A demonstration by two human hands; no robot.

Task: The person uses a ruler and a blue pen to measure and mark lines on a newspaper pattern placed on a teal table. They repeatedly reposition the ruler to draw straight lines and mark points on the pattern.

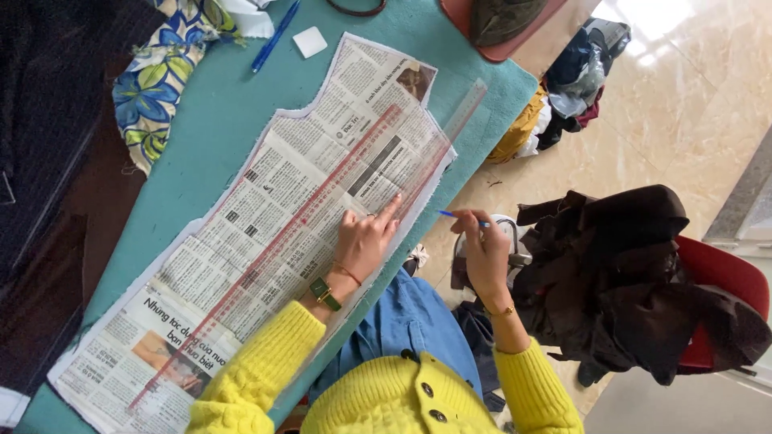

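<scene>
Our left hand (366,241) presses flat, fingers spread, on the clear ruler (322,241) over the newspaper pattern (265,217) — our right hand (482,249), at three o'clock, pinches a blue pen (460,216) off the worktop (217,120).

Your left hand (366,241) rests flat on the clear ruler (322,241), which lies lengthwise on the newspaper pattern (265,233). The pattern lies on the table (217,120). Your right hand (482,249) holds a pen (462,216) off the table edge, right of the ruler. A second pen (275,36) and an eraser (310,42) lie beyond the pattern's far end.
</scene>
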